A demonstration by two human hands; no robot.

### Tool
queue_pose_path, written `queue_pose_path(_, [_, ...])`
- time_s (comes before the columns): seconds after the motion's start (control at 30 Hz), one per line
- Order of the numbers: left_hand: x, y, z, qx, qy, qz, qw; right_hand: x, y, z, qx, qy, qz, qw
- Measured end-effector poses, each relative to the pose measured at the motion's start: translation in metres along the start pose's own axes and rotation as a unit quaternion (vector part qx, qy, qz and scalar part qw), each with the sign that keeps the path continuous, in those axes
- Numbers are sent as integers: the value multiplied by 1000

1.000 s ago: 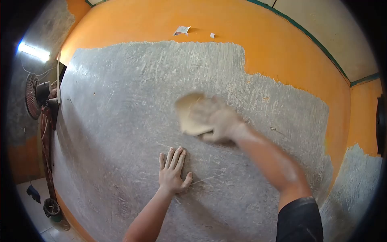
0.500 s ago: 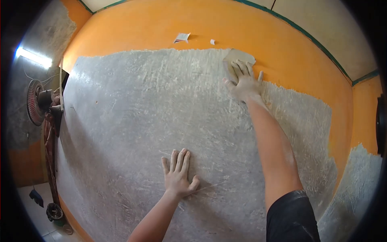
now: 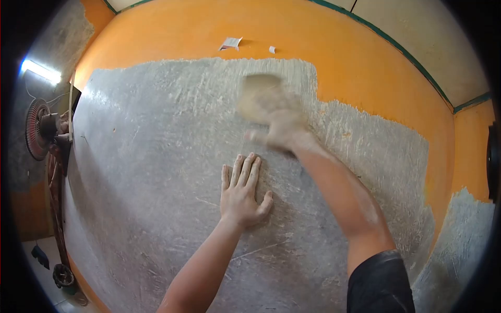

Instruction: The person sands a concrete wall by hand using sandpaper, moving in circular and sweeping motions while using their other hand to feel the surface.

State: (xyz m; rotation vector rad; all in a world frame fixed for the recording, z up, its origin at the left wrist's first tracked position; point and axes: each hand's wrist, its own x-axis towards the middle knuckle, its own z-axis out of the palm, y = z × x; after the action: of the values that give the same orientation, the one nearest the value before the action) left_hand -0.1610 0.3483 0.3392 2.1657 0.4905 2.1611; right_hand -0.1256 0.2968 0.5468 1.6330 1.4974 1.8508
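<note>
My right hand (image 3: 284,125), smeared by motion, presses what looks like a sheet of sandpaper (image 3: 258,96) against the upper part of the grey, rough-coated wall (image 3: 156,156). The sheet is blurred too, and part of it lies hidden under the fingers. Lower down and to the left, my left hand (image 3: 242,195) rests flat on the same grey coating, fingers stretched upward and thumb out, holding nothing. Pale dust covers both hands.
Orange paint (image 3: 365,78) borders the coating above and at right. Two paper scraps stick up there, the larger one (image 3: 231,44) at left. A fan (image 3: 39,128) stands at the left edge, near a lit tube lamp (image 3: 42,71). A dark pot (image 3: 63,275) sits on the floor.
My right hand has swept left and slightly down with the sheet, away from the orange edge. My left hand has shifted up and a little right, still flat on the wall.
</note>
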Motion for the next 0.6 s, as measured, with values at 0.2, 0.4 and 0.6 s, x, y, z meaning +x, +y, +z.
queue_pose_path(0.2, [-4, -4, 4, 7, -4, -3, 1000, 26, 52, -21, 28, 10, 172, 985])
queue_pose_path(0.4, [-3, -3, 2, 7, 2, -2, 1000, -2, 10, -4, 18, -77, -102, 992])
queue_pose_path(0.6, [-4, -2, 3, 11, -2, -5, 1000, 19, 46, -13, 14, 23, 199, 980])
